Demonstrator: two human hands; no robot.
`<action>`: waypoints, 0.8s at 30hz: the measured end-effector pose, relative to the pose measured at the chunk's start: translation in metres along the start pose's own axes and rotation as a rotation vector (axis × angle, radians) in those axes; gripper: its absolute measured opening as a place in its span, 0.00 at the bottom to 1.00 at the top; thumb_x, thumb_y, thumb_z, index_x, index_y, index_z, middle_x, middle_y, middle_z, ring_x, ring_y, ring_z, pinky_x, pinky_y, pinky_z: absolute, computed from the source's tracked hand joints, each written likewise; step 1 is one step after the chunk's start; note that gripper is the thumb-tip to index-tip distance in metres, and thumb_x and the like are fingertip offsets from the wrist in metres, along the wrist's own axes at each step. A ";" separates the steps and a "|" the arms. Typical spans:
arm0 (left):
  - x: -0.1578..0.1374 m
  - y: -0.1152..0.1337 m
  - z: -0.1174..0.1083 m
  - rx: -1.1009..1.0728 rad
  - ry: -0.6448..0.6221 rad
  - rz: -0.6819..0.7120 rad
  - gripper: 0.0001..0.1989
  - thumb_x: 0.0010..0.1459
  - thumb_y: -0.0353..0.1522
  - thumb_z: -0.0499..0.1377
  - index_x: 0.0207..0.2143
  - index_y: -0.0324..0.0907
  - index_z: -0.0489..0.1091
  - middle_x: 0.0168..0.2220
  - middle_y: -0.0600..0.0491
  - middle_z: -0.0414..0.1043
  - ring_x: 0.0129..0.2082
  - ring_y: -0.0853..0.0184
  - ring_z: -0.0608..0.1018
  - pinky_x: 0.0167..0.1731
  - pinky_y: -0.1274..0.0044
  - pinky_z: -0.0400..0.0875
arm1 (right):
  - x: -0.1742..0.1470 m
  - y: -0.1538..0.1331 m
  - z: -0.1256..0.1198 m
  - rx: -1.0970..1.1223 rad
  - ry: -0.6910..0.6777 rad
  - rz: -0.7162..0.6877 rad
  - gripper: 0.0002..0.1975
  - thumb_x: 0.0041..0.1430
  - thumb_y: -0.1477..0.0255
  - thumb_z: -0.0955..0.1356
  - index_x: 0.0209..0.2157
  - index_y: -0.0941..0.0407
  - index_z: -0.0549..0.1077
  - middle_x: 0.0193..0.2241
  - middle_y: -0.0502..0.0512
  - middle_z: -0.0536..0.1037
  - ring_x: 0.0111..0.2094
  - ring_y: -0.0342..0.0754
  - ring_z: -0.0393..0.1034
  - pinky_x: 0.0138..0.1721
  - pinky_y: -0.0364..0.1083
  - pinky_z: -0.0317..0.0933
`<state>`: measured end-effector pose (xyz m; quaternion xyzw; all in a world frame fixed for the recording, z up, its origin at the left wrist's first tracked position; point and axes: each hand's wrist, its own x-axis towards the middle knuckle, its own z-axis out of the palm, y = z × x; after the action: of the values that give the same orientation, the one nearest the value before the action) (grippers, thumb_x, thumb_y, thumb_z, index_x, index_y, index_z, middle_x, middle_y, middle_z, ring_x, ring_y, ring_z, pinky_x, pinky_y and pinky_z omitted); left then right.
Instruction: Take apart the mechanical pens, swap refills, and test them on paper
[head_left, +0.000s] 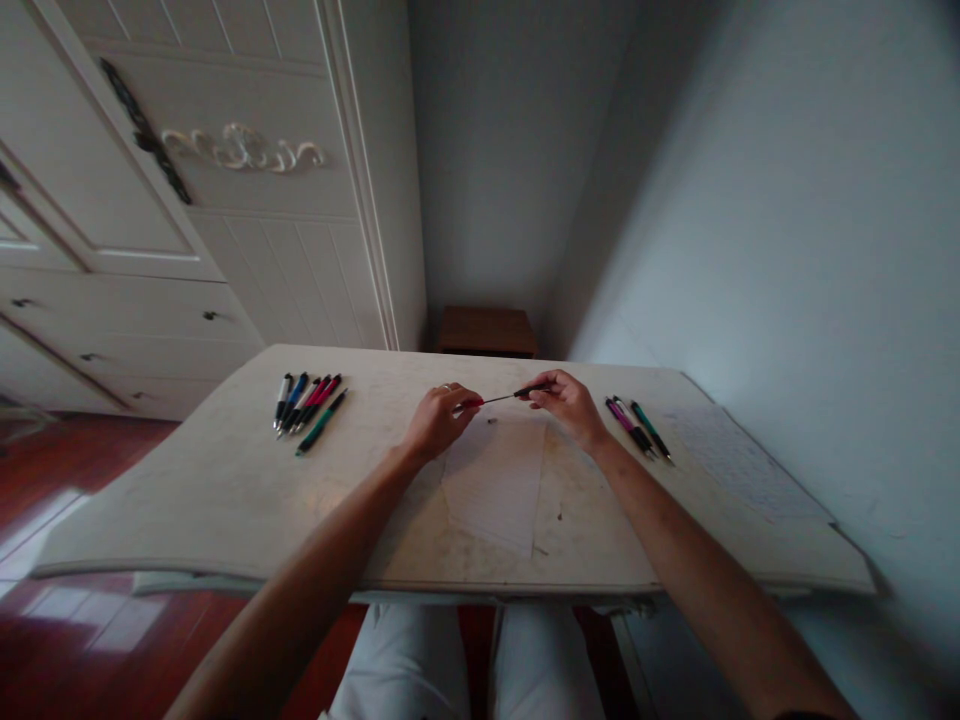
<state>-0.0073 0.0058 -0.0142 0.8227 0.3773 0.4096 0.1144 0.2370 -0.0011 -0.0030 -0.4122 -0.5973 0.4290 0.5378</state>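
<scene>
Both hands are raised over the far middle of the table, holding parts of a ballpoint pen. My left hand (442,418) is closed in a pinch on a red pen barrel (469,404), mostly hidden by the fingers. A thin dark pen refill (498,399) bridges the gap between the hands. Closed on the dark pen part (531,390) at the refill's other end is my right hand (568,405). Below them lies a white sheet of paper (495,480). A tiny dark piece (492,421), too small to identify, rests near its top edge.
Several pens (307,405) lie grouped at the table's left. More pens (637,428) lie to the right, beside a written sheet (742,460). Small dark bits (559,511) dot the white table (217,480). A wardrobe (300,250) and a wall (787,250) stand close by.
</scene>
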 end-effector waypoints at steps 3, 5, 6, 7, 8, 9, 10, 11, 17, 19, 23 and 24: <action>0.000 0.001 0.000 0.001 -0.002 0.006 0.05 0.57 0.27 0.62 0.36 0.41 0.76 0.34 0.51 0.77 0.34 0.65 0.77 0.37 0.73 0.70 | 0.000 0.001 0.001 -0.013 -0.016 0.004 0.15 0.49 0.66 0.74 0.35 0.56 0.69 0.36 0.57 0.82 0.37 0.50 0.78 0.35 0.46 0.70; 0.000 0.001 -0.001 0.001 -0.005 0.012 0.05 0.58 0.27 0.62 0.36 0.41 0.76 0.34 0.51 0.77 0.34 0.65 0.77 0.37 0.74 0.70 | -0.001 0.001 0.003 -0.020 -0.026 0.013 0.14 0.49 0.66 0.74 0.35 0.56 0.70 0.36 0.57 0.82 0.37 0.50 0.78 0.35 0.46 0.69; -0.001 0.001 -0.001 0.002 -0.007 0.015 0.05 0.58 0.27 0.61 0.36 0.41 0.76 0.34 0.51 0.77 0.34 0.65 0.77 0.36 0.74 0.70 | -0.001 0.001 0.004 -0.020 -0.029 0.019 0.14 0.49 0.66 0.74 0.35 0.56 0.70 0.36 0.57 0.82 0.37 0.50 0.78 0.35 0.46 0.69; -0.001 0.001 -0.001 0.003 -0.009 0.017 0.05 0.58 0.27 0.61 0.36 0.41 0.76 0.34 0.51 0.77 0.34 0.66 0.77 0.36 0.74 0.70 | -0.002 0.001 0.004 -0.019 -0.031 0.026 0.14 0.49 0.66 0.74 0.35 0.56 0.70 0.37 0.57 0.82 0.37 0.50 0.78 0.35 0.46 0.69; -0.001 0.002 -0.001 0.002 -0.011 0.021 0.05 0.58 0.27 0.61 0.36 0.41 0.76 0.34 0.51 0.77 0.34 0.66 0.77 0.36 0.74 0.70 | -0.002 0.001 0.005 -0.016 -0.031 0.032 0.14 0.49 0.66 0.74 0.35 0.56 0.70 0.37 0.57 0.82 0.37 0.50 0.78 0.35 0.46 0.69; -0.001 0.002 -0.001 0.000 -0.012 0.027 0.05 0.58 0.27 0.61 0.36 0.41 0.76 0.34 0.51 0.78 0.34 0.66 0.77 0.36 0.74 0.70 | -0.002 0.001 0.006 -0.012 -0.029 0.037 0.14 0.48 0.66 0.75 0.34 0.56 0.70 0.37 0.57 0.82 0.37 0.50 0.78 0.35 0.46 0.69; -0.001 0.003 -0.001 -0.004 -0.013 0.034 0.05 0.58 0.27 0.61 0.36 0.41 0.76 0.34 0.51 0.78 0.34 0.66 0.77 0.36 0.75 0.70 | -0.002 0.001 0.007 -0.007 -0.028 0.042 0.15 0.48 0.66 0.75 0.34 0.56 0.70 0.37 0.57 0.82 0.37 0.50 0.78 0.35 0.46 0.69; -0.001 0.004 -0.001 -0.009 -0.015 0.042 0.05 0.58 0.27 0.61 0.36 0.41 0.76 0.34 0.51 0.78 0.34 0.66 0.77 0.36 0.75 0.70 | -0.003 0.002 0.008 -0.002 -0.031 0.048 0.15 0.47 0.66 0.75 0.34 0.56 0.70 0.37 0.58 0.82 0.37 0.50 0.78 0.35 0.46 0.69; -0.001 0.009 0.001 -0.017 -0.023 0.093 0.05 0.59 0.28 0.60 0.37 0.42 0.76 0.34 0.51 0.78 0.34 0.66 0.77 0.36 0.74 0.70 | -0.008 0.011 0.017 -0.009 -0.108 0.068 0.15 0.46 0.64 0.76 0.34 0.56 0.73 0.35 0.57 0.82 0.33 0.48 0.77 0.35 0.46 0.68; -0.001 0.010 0.002 -0.023 -0.020 0.112 0.05 0.60 0.28 0.60 0.36 0.42 0.76 0.34 0.50 0.78 0.34 0.66 0.77 0.37 0.74 0.70 | -0.010 0.015 0.020 -0.031 -0.125 0.072 0.16 0.47 0.63 0.76 0.35 0.56 0.75 0.32 0.56 0.82 0.31 0.47 0.77 0.34 0.46 0.68; -0.002 0.008 0.002 -0.019 -0.005 0.146 0.06 0.60 0.29 0.59 0.36 0.42 0.77 0.34 0.49 0.78 0.34 0.65 0.77 0.37 0.73 0.70 | -0.012 0.014 0.024 -0.048 -0.112 0.099 0.16 0.48 0.62 0.76 0.36 0.57 0.76 0.29 0.56 0.82 0.31 0.49 0.78 0.33 0.46 0.67; -0.002 0.008 0.002 -0.019 -0.004 0.155 0.06 0.60 0.29 0.59 0.37 0.42 0.77 0.34 0.49 0.78 0.34 0.65 0.77 0.37 0.73 0.70 | -0.012 0.013 0.024 -0.046 -0.103 0.105 0.17 0.48 0.62 0.76 0.36 0.57 0.76 0.29 0.56 0.82 0.31 0.49 0.78 0.33 0.46 0.68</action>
<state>-0.0019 -0.0005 -0.0129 0.8490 0.3083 0.4193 0.0910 0.2141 -0.0108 -0.0201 -0.4328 -0.6112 0.4635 0.4736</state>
